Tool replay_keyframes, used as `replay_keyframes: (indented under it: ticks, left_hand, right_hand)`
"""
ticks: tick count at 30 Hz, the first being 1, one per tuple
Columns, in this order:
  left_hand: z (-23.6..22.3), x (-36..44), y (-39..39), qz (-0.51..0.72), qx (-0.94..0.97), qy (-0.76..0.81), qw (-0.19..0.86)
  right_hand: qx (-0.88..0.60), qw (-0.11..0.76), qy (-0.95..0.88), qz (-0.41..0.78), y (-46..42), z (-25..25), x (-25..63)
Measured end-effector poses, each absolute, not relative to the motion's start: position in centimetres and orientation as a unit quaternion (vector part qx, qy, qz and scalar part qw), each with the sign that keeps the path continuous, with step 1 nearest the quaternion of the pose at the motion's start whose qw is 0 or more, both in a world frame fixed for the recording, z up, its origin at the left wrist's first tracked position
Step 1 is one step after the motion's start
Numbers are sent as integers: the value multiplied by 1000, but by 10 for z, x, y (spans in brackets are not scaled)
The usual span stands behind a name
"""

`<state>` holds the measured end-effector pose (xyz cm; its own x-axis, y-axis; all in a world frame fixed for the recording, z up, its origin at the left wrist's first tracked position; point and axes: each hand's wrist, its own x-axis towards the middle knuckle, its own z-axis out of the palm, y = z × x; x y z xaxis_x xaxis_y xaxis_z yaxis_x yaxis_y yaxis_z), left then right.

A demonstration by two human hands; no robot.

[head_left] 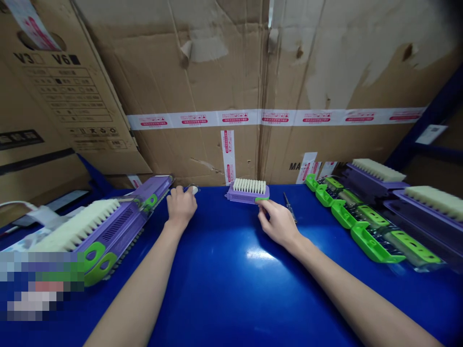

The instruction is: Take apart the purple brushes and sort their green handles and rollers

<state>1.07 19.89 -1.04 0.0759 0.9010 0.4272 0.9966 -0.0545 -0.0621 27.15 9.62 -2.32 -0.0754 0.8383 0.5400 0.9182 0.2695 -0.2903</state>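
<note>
Near the back of the blue table, a purple brush (249,194) lies with its cream bristles up. My right hand (279,222) pinches the green tab at its right end between thumb and fingers. My left hand (181,206) is closed farther left, its fingers curled down by a small whitish piece (195,189) with a clear rim. What lies inside those fingers is hidden. Just right of my right hand is a thin dark tool (289,207), perhaps a screwdriver; its kind is not plain.
Purple brushes (115,224) with green ends are stacked at left beside a white plug (48,217) and cable. At right stand more purple brushes (430,205) and a row of bright green clips (342,214). Cardboard (202,154) walls the table's back.
</note>
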Motion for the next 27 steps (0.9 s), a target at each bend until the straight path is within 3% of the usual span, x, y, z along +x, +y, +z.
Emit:
replay_keyframes:
  ticks: [27]
  left_hand:
    - [-15,-18,239,-116,-654,-721,195]
  right_hand:
    - [-611,301,-730,-57,98,-24,273]
